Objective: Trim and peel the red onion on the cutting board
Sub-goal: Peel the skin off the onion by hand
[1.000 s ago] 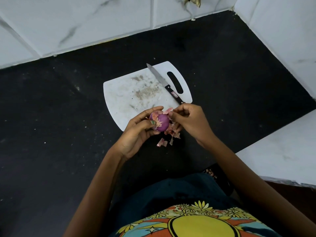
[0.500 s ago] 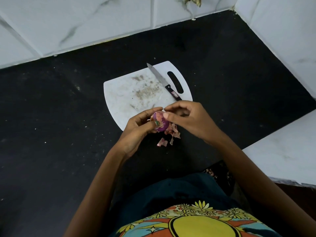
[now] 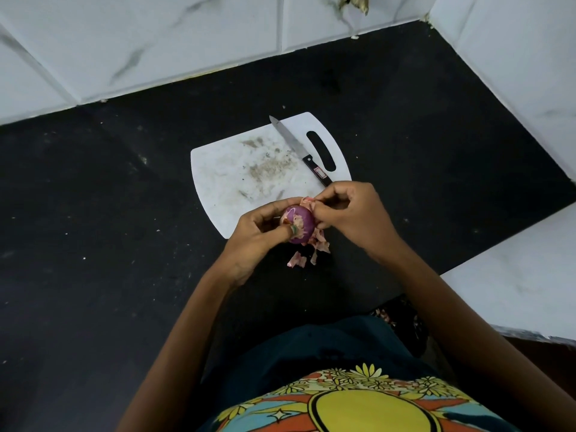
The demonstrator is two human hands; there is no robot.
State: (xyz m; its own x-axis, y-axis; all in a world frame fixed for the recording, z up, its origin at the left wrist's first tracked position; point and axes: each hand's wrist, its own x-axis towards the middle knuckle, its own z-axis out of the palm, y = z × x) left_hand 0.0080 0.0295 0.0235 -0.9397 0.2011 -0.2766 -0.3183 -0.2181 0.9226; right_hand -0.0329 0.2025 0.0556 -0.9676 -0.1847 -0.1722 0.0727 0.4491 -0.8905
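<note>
Holding the red onion [image 3: 299, 224] just above the near edge of the white cutting board [image 3: 230, 169], the left hand [image 3: 252, 241] curls its fingers [image 3: 268, 210] round the bulb's far side, with the thumb laid across the near side. The onion sits between the two hands, its purple flesh mostly bare, with pale scraps of skin clinging near the thumb.

Right hand [image 3: 355, 219] is at 3 o'clock of the onion, touching it. Its fingers are bent inward and pinched together on a flap of papery onion skin [image 3: 307, 200] at the bulb's top, at about 1 o'clock.

Loose pink peelings [image 3: 308, 255] lie at 6 o'clock of the onion, some on the board's near corner, some on the black worktop [image 3: 93, 213] just beside it.

A kitchen knife [image 3: 299, 149] with a black handle lies flat on the board at 12 o'clock of the hands, blade tip pointing toward 11 o'clock. The butt of the handle is hidden behind the right hand. It lies alongside the board's slot handle [image 3: 321, 151]. Brownish smears mark the board's middle.

White marbled wall tiles [image 3: 156, 42] border the worktop at 12 and 3 o'clock. The person's patterned shirt [image 3: 358, 403] fills the frame at 6 o'clock.
</note>
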